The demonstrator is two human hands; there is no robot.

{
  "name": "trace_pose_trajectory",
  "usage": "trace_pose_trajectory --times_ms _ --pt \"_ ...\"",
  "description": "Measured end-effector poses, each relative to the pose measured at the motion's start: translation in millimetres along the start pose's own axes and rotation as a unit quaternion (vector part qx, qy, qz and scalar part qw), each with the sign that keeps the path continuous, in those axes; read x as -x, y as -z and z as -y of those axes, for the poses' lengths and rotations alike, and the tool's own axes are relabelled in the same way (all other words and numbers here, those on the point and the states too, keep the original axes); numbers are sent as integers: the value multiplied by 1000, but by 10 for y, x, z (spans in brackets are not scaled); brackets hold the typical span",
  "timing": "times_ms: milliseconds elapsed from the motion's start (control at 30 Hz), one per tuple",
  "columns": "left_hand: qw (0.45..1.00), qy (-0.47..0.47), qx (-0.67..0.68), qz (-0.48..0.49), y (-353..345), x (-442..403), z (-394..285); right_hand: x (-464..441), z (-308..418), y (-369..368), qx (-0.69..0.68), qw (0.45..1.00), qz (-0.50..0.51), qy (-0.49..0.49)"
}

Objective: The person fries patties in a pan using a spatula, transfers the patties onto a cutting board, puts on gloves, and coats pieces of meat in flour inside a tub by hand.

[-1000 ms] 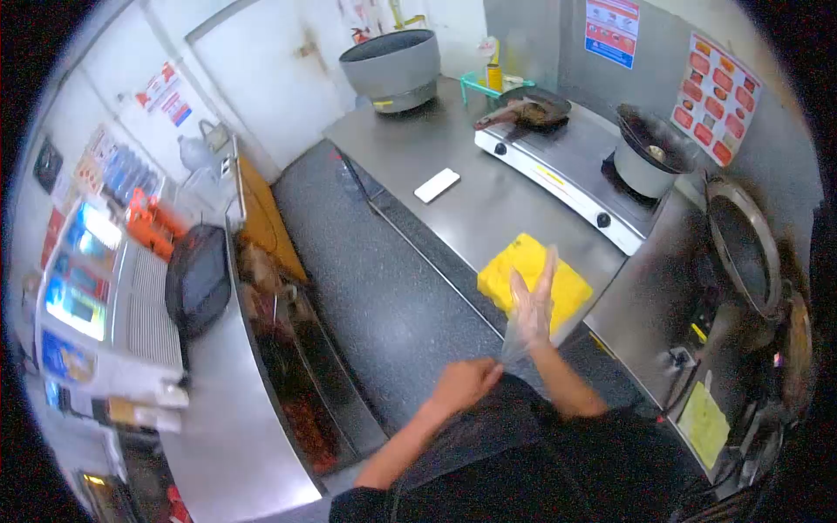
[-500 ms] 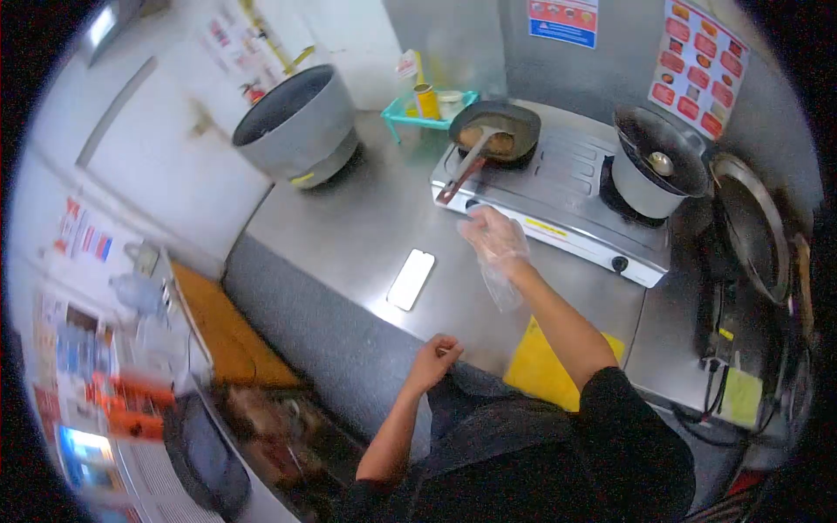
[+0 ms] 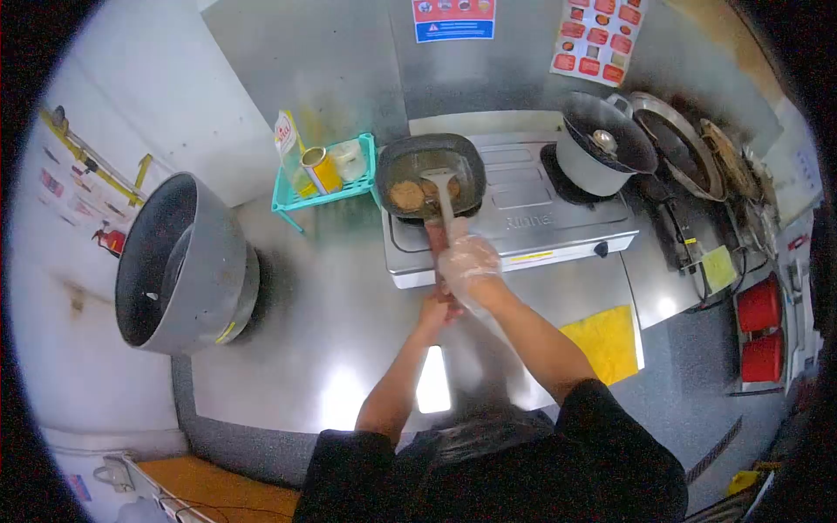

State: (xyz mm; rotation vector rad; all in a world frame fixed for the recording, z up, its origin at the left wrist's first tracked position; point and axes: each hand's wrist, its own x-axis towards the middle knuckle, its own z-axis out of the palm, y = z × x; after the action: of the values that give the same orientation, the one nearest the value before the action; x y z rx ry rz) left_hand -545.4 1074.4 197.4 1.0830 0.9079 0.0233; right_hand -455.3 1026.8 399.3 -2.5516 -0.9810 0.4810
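Nearest the wearer, a white phone [image 3: 433, 381] lies on the metal counter [image 3: 279, 375], between the two forearms. A yellow cloth [image 3: 604, 344] rests at the counter's front edge, beyond the right forearm. The left hand [image 3: 436, 312], bare, is closed around the near end of the pan's brown handle [image 3: 436, 242]. The right hand [image 3: 471, 261], in a clear plastic glove, sits just ahead of it and grips the handle of a spatula [image 3: 445, 205]; the glove partly hides the pan's handle. The frying pan [image 3: 433, 151] stands over the left burner of a two-burner stove [image 3: 523, 192]. Brown food [image 3: 406, 195] lies in the pan on both sides of the spatula, whose flat end is inside. A deep pot [image 3: 593, 170] occupies the right burner, with a ladle [image 3: 603, 140] in it. To the left, a large grey pot [image 3: 235, 288] is tilted in view, its mouth towards the left. Near the stove's left side, a teal rack [image 3: 305, 203] carries a yellow can [image 3: 321, 170] and a white tub [image 3: 350, 161]. Farthest off, two printed posters [image 3: 453, 19] are fixed to the wall behind the stove.
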Motion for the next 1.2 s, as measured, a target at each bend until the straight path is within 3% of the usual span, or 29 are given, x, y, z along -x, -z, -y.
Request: trace_pose_trajectory --times_ms 100,167,300,367,500,567,633,667,767,800,833,933,1000,1067,1133,1167,1200 --pt "992 -81 100 11 -74 -87 77 -342 -263 -56 104 994 -22 21" --pt "998 -31 60 -10 -152 -24 6 -238 24 424 133 988 -70 -37" --pt "987 26 153 48 -130 -256 207 -704 -295 768 217 973 -83 9" --pt "931 5 341 134 -91 -198 184 -905 -453 1046 267 958 -96 38" --pt "933 -9 339 121 -151 -319 268 -1250 -844 1530 324 937 -11 126" --pt "952 -105 279 65 -167 -354 287 -1552 -1079 1614 348 925 14 150" --pt "964 -123 232 24 -194 -439 321 -1852 -1316 1652 287 945 63 145" --pt "972 -143 186 -17 -205 -476 328 -1779 -1163 1749 285 946 60 141" --pt "970 -179 163 -5 -147 -375 231 -1559 -306 2052 356 927 52 108" --pt "969 -190 156 -2 -94 -390 259 -1622 -182 2099 411 887 145 151" --pt "951 -280 -84 -98 -12 -527 467 -1707 -92 2168 460 836 236 186" --pt "847 -410 -303 -149 -60 -313 281 -1731 -169 2072 434 867 182 166" --pt "740 -449 -466 -183 -185 128 -182 -1734 -162 1905 422 882 151 144" --pt "591 -598 -489 -233 67 -340 56 -1712 -163 1934 390 907 116 106" --pt "880 -401 -254 29 287 -493 87 -1756 -186 1983 392 912 102 65" --pt "953 -266 -124 70 420 -558 113 -1802 -156 2000 403 907 104 54" --pt "960 -270 -32 73 176 -43 -219 -1868 -112 2000 418 900 112 51"
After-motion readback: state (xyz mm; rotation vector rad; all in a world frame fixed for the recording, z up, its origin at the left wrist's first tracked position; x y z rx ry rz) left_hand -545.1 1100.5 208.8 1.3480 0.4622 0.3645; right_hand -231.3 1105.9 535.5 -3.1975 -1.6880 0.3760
